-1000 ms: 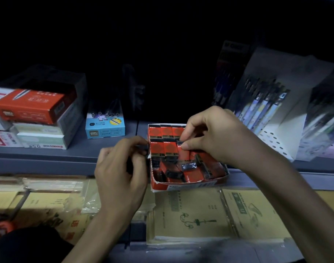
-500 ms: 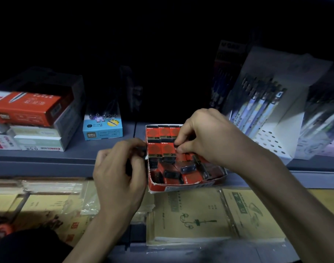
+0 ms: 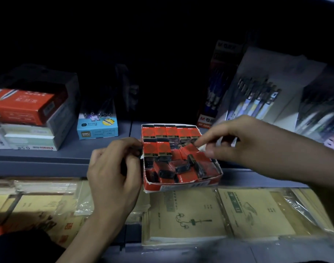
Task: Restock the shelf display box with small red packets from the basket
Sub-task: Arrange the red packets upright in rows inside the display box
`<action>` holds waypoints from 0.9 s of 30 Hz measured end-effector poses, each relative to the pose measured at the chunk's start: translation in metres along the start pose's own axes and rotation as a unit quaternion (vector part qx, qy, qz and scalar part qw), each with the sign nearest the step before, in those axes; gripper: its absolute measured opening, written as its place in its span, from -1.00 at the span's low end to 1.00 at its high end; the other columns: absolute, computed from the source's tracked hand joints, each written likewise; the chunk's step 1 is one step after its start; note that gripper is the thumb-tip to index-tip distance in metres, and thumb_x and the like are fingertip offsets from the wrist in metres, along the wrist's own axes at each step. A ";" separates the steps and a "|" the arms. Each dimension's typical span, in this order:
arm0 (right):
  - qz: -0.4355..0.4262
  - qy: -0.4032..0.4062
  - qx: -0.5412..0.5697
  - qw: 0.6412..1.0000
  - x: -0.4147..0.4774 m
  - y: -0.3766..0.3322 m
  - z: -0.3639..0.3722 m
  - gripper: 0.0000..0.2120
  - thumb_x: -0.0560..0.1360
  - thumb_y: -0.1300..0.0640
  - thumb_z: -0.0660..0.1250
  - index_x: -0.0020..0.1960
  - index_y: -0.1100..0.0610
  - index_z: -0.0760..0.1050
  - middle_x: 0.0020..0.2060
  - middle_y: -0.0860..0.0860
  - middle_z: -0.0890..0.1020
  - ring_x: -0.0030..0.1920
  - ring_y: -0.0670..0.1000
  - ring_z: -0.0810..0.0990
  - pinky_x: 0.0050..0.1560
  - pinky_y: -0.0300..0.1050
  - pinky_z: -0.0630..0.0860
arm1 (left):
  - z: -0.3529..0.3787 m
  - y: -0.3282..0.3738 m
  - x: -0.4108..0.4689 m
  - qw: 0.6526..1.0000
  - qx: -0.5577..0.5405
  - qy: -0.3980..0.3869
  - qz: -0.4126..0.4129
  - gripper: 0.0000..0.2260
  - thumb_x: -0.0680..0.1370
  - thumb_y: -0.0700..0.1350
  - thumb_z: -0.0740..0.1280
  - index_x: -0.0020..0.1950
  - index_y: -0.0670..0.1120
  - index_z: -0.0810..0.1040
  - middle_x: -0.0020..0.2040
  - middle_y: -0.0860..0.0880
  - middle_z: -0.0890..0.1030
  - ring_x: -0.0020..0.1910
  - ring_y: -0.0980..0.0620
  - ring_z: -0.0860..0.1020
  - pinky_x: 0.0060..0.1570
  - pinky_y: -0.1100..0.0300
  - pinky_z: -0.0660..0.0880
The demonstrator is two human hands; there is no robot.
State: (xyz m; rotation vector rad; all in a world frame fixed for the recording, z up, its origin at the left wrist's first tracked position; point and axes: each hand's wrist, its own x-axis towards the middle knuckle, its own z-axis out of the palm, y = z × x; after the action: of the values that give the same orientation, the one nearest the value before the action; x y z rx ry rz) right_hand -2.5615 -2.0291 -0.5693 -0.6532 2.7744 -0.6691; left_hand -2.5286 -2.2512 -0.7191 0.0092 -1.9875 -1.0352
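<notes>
One red packet (image 3: 190, 149) lies skewed in the second row of the display box (image 3: 181, 185), its long axis diagonal. The neat rows (image 3: 168, 132) run front to back, with their "2B" ends toward the person. It sits just left of the right hand (image 3: 253, 143), the nearer hand. The index fingertip (image 3: 199, 143) touches its far corner and the thumb is just beside; whether they pinch it I cannot tell. The left hand (image 3: 115, 173) pinches the box's left wall. The box stands at the shelf (image 3: 67, 158) edge.
</notes>
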 end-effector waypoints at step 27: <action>0.024 0.047 0.114 0.992 0.037 -0.010 0.017 -0.86 0.52 0.24 0.50 0.02 0.07 0.61 -0.21 0.01 0.72 -0.24 -0.07 0.72 -0.03 0.12 0.69 | -0.002 -0.001 -0.001 1.000 0.002 -0.004 0.004 -0.77 0.55 -0.19 0.17 -0.01 -0.03 0.62 -0.16 0.22 0.58 -0.09 0.34 0.47 -0.15 0.11 0.35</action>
State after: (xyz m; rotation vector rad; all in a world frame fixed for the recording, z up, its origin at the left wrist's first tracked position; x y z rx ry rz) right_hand -2.5852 -2.0605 -0.5835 -0.5190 2.7294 -1.0133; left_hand -2.5274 -2.2526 -0.7195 0.0003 -1.9960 -1.0274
